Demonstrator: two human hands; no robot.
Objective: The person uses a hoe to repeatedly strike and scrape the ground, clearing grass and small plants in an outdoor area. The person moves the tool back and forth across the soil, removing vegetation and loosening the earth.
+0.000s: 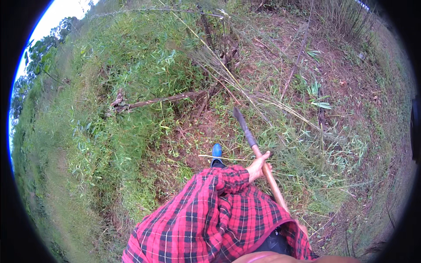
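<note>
A long-handled cutting tool (273,186) slants up and left in front of me. Its narrow dark metal blade (245,127) is fixed to a reddish-brown wooden shaft, with the tip over grass and soil. My left hand (258,167) wraps the shaft just below the metal. Lower down, the shaft runs towards my right hand (303,229), which appears to hold its lower part; the plaid shirt (200,210) hides most of that hand. Cut-looking long grass stalks (240,87) lie across the ground beyond the blade.
One blue boot (216,152) shows on the ground ahead of me. A fallen branch (164,99) lies across dense green undergrowth (115,138) on the left. A thin dark stem (297,59) slants over reddish soil at right, near some strappy leaves (317,95). Tall brush (345,19) stands at the far right.
</note>
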